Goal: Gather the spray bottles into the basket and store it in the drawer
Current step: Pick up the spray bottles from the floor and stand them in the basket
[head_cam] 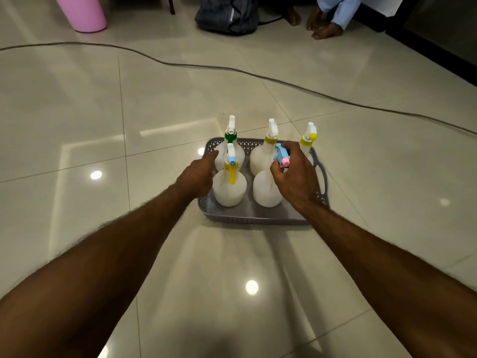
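Grey basket (254, 215), lattice-walled, on glossy tiled floor (160, 104) at frame centre; right handle partly hidden behind the wrist.

Five white spray bottles, all upright:
- green-collared bottle (230, 148), basket's 11 o'clock corner, base hidden behind its neighbour.
- yellow-trigger bottle (229, 188), blue nozzle tip, 7 o'clock corner.
- yellow-collared bottle (263, 157), 1 o'clock position, right shoulder hidden.
- blue-headed bottle (265, 191), pink nozzle tip, 5 o'clock corner; head mostly covered by fingers.
- yellow-tipped bottle (308, 139), at 2 o'clock; body hidden behind the hand, so inside or outside the basket cannot be told.

Left hand (197, 177): holding nothing, index finger straight, pointing toward the green-collared bottle; contact unclear. Remaining fingers out of sight.

Right hand (294, 174): fingers curled around the blue-headed bottle's spray head, gripping it.

Beyond, at 12 o'clock: dark cable (180, 63) across the floor, pink bin (82, 11) cut off at top, grey backpack (227, 15) cut off, bare feet (316, 23) of a seated person.
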